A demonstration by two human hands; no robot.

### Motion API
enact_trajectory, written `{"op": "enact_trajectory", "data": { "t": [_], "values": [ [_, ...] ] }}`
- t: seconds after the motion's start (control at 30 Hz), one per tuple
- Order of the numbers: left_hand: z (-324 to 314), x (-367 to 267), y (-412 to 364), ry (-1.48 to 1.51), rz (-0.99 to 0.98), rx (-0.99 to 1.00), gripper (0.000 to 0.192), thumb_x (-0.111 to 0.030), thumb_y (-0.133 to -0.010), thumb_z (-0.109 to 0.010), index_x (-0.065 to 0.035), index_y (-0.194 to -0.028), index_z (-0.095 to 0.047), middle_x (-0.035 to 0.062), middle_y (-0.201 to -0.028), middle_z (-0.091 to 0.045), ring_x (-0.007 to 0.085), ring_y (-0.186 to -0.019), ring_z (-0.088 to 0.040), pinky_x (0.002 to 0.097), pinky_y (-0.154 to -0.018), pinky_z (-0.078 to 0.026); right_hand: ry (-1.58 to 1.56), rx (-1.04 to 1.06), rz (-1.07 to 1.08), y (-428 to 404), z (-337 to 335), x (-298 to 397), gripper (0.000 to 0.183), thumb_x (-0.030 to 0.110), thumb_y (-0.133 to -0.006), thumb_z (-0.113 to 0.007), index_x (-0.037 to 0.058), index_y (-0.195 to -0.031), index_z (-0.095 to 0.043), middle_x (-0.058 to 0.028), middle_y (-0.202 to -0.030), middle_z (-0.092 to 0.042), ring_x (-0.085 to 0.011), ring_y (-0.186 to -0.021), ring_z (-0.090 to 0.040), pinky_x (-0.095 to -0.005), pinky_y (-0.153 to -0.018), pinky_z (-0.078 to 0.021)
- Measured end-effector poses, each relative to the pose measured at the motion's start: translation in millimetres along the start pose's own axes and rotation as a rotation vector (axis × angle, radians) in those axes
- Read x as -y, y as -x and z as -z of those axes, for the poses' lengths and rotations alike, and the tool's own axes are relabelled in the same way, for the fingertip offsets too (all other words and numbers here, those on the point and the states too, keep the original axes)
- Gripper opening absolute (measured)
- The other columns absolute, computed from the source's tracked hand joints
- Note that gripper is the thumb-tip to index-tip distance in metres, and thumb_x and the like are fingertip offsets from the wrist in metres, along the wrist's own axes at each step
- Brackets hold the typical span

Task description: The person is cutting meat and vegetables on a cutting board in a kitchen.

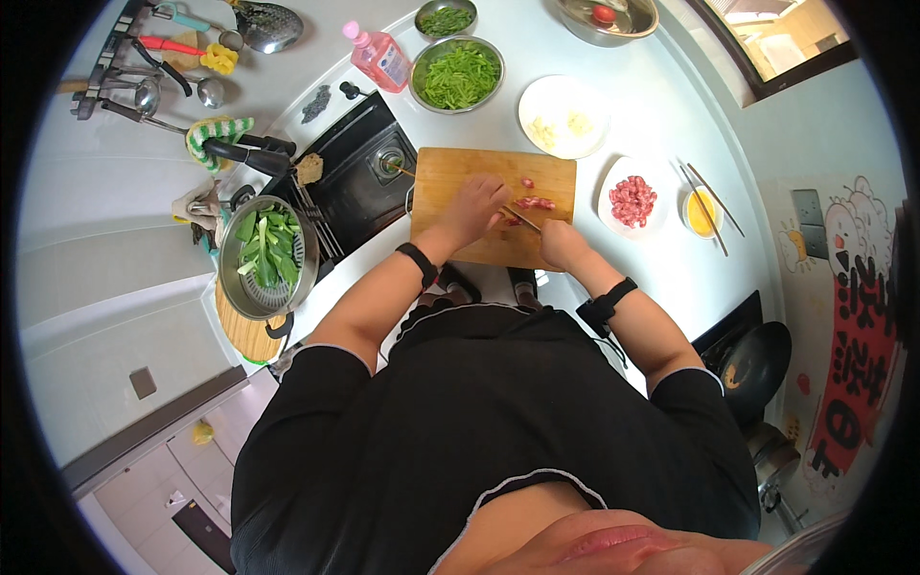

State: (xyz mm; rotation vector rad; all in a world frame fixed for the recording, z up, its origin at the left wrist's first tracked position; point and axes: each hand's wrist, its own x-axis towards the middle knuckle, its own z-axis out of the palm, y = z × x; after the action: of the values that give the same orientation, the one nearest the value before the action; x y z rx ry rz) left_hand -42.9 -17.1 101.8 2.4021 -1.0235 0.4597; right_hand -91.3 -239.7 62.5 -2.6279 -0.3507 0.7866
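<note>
My right hand point(566, 244) grips a kitchen knife point(523, 218) by its handle, at the right front of a wooden cutting board point(445, 169). The blade points left and away, to the fingers of my left hand point(476, 208). That hand lies curled over the board's middle, and what is under its fingers is hidden. Cut pieces of red, white-flecked meat, perhaps sausage point(535, 203), lie just beyond the blade. One small slice point(527, 182) sits farther back. More meat point(512, 222) shows beside my left thumb.
Right of the board stand a dish of meat pieces point(632, 202) and a bowl of beaten egg point(701, 213) with chopsticks. Behind are a plate of chopped garlic point(553, 100) and a bowl of cut greens point(460, 75). A sink point(352, 158) and a pot of leafy greens point(267, 248) lie left.
</note>
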Motion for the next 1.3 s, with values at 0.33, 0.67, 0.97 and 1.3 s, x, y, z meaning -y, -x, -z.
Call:
{"op": "enact_trajectory", "data": {
  "t": [0.33, 0.67, 0.97, 1.3],
  "values": [
    [-60, 55, 27, 0.014, 0.149, 0.734, 0.013, -0.013, -0.085, -0.058, -0.0129, -0.082, -0.07, 0.0088, -0.092, -0.064, 0.0309, -0.094, -0.064, 0.0423, -0.078, -0.053, 0.134, 0.078, 0.044, -7, 15, 16, 0.018, 0.012, -0.087, -0.056, 0.0012, -0.092, -0.069, -0.0222, -0.094, -0.073, -0.0359, -0.089, -0.072, -0.0443, -0.079, -0.0582],
    [-53, 56, 22, 0.065, 0.229, 0.67, 0.013, -0.014, -0.084, -0.057, -0.0128, -0.081, -0.07, 0.007, -0.093, -0.065, 0.0304, -0.095, -0.064, 0.0426, -0.077, -0.054, 0.069, 0.206, 0.034, -18, 33, 18, 0.022, 0.014, -0.081, -0.07, -0.0023, -0.096, -0.067, -0.0238, -0.098, -0.071, -0.0379, -0.095, -0.069, -0.045, -0.083, -0.0558],
    [-64, 60, 23, 0.009, 0.207, 0.704, 0.014, -0.014, -0.084, -0.056, -0.0144, -0.081, -0.07, 0.005, -0.092, -0.064, 0.0287, -0.094, -0.065, 0.0413, -0.077, -0.055, 0.054, 0.244, -0.004, -26, 32, 12, 0.023, 0.018, -0.086, -0.063, -0.0027, -0.093, -0.071, -0.0246, -0.097, -0.072, -0.0369, -0.093, -0.071, -0.0458, -0.083, -0.056],
    [-63, 55, 22, -0.086, 0.117, 0.64, 0.011, -0.013, -0.082, -0.058, -0.0111, -0.076, -0.066, 0.0066, -0.088, -0.063, 0.028, -0.088, -0.065, 0.0419, -0.072, -0.055, 0.093, 0.268, 0.068, -33, 9, -3, 0.017, 0.01, -0.081, -0.064, -0.0024, -0.092, -0.068, -0.024, -0.094, -0.071, -0.0385, -0.092, -0.07, -0.0454, -0.08, -0.0572]
  ]
}}
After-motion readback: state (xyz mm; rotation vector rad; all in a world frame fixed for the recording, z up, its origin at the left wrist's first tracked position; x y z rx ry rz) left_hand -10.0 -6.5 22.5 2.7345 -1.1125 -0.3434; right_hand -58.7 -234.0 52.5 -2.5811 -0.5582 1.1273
